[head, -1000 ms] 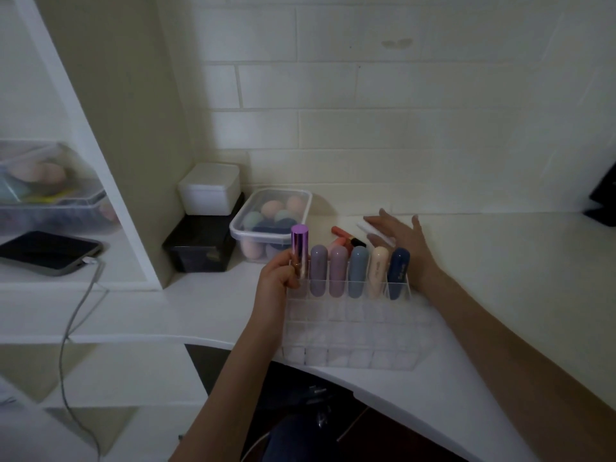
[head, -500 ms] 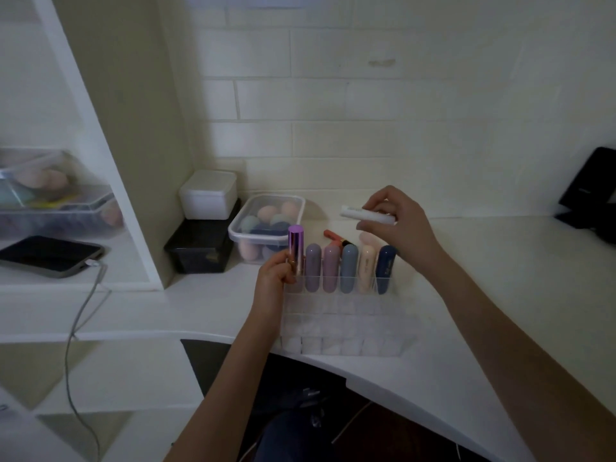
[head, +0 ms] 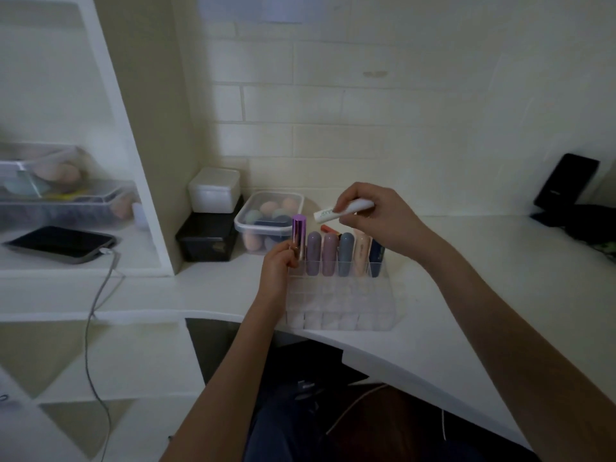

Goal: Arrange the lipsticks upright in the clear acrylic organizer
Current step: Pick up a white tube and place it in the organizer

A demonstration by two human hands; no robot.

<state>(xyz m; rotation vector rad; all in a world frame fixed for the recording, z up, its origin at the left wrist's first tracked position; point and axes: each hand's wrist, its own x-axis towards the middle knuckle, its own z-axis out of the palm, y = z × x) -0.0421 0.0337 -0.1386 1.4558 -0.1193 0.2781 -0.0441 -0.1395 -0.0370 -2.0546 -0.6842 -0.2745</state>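
Head view, the only one I have: the clear acrylic organizer (head: 336,296) sits at frame centre on the white desk (head: 500,278), its back row filled and its nearer rows bare as far as I can make out through the clear walls. My left hand (head: 276,265) is closed around the lower part of a metallic purple lipstick (head: 299,236), which stands upright at the left end of that back row; whether it is fully seated in its cell I cannot tell, the fingers cover the base. Right of it, all upright and side by side: a mauve lipstick (head: 313,253), a pink lipstick (head: 330,253), a grey-blue lipstick (head: 346,254), a cream lipstick (head: 361,255) and a navy lipstick (head: 376,261), the last partly behind my wrist. My right hand (head: 376,218) hangs above the row, just right of centre, pinching a white lipstick (head: 343,210) that lies nearly horizontal in the fingers, not yet turned upright. Behind the row an orange lipstick (head: 328,228) lies flat on the desk, mostly hidden. Judgement: six in or nearly in, the white one in hand and at least the orange one left; the white one will probably have to go in the next row forward. Left of centre, a tub of makeup sponges (head: 268,220); upper left, a phone (head: 60,243) on a shelf
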